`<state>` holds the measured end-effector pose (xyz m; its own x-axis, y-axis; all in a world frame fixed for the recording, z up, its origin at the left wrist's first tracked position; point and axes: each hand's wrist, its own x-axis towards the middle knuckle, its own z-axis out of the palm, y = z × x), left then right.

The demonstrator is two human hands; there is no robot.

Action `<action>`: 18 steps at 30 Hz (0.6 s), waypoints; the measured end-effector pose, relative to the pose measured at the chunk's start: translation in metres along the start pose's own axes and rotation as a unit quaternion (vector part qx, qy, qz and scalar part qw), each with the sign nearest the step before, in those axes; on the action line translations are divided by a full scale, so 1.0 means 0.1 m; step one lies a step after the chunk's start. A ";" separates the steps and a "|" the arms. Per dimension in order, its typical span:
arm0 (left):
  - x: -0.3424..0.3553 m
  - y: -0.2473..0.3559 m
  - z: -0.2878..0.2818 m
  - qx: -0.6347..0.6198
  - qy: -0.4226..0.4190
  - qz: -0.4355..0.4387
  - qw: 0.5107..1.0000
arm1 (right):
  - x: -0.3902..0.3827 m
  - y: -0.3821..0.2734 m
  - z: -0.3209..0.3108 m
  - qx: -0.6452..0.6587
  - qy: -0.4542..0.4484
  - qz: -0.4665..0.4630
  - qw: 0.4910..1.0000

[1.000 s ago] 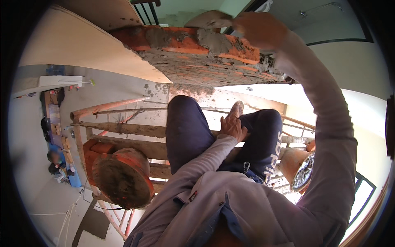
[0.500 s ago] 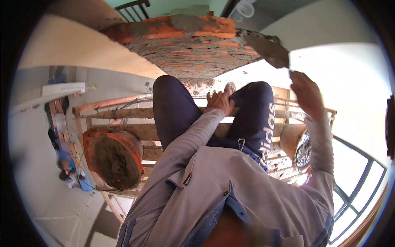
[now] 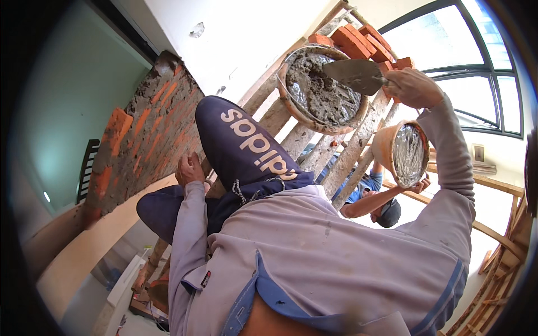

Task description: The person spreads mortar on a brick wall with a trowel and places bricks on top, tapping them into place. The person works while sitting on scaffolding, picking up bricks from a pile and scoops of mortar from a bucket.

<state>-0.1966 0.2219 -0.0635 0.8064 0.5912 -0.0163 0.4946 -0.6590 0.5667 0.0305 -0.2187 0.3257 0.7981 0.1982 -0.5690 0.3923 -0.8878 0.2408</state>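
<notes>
My right hand [image 3: 412,89] grips a trowel [image 3: 353,75] whose blade is over a round bucket of grey mortar [image 3: 316,101] on the scaffold planks. My left hand [image 3: 189,171] is low beside my dark-trousered leg [image 3: 246,140], fingers loosely bent and apart, with nothing visible in it. To its left is a rough brick edge smeared with mortar [image 3: 140,140]. Below my right arm, a co-worker [image 3: 381,204] in blue raises a pail [image 3: 409,154] lined with shiny plastic.
Loose red bricks [image 3: 353,42] are piled behind the mortar bucket. Wooden planks [image 3: 294,143] with gaps form the platform. A white wall [image 3: 218,33] rises beside it, a dark-framed window [image 3: 459,50] is at upper right, and timber framing [image 3: 507,241] stands at far right.
My view has swung to the right. The trowel has moved from the brick edge to over the mortar bucket. A co-worker with a raised pail has come into view below the planks.
</notes>
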 end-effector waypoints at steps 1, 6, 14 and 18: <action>-0.01 0.04 0.01 0.003 -0.004 0.006 1.000 | 0.03 0.08 0.18 0.012 0.041 -0.042 0.998; -0.09 0.03 -0.11 0.036 -0.035 -0.017 0.999 | -0.05 0.11 0.42 0.031 0.120 -0.029 0.992; -0.04 0.05 -0.12 0.032 -0.029 -0.008 0.999 | 0.41 0.12 0.65 0.177 0.048 -0.106 0.977; -0.01 0.09 -0.08 0.051 -0.046 -0.018 0.997 | 0.21 -0.11 0.70 0.348 -0.024 -0.019 0.937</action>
<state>-0.1961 0.2190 -0.0522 0.8117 0.5732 -0.1124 0.5501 -0.6855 0.4769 0.0112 -0.2340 0.2560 0.7618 0.2321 -0.6048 0.0147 -0.9395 -0.3421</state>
